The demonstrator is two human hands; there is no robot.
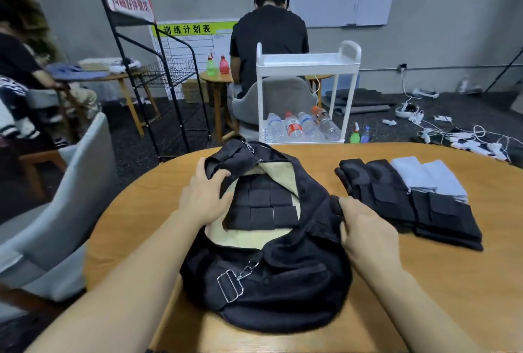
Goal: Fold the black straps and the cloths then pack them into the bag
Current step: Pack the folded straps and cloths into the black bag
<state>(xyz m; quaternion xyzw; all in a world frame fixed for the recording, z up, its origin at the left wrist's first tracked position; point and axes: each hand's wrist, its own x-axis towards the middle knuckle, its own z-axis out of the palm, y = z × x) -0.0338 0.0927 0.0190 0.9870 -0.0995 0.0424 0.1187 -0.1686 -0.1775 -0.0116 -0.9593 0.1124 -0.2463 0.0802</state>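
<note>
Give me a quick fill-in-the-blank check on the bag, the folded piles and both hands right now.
1. The folded black straps already packed lie inside the open ____.
2. The right hand grips the bag's ____ edge.
3. The two folded cloths outside the bag are light ____.
4. The unpacked black stack lies to the ____ of the bag.

Missing words: bag; right; blue; right

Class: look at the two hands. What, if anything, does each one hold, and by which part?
Both hold the black bag. The left hand holds its opening's left edge; the right hand grips the right edge of the opening.
</note>
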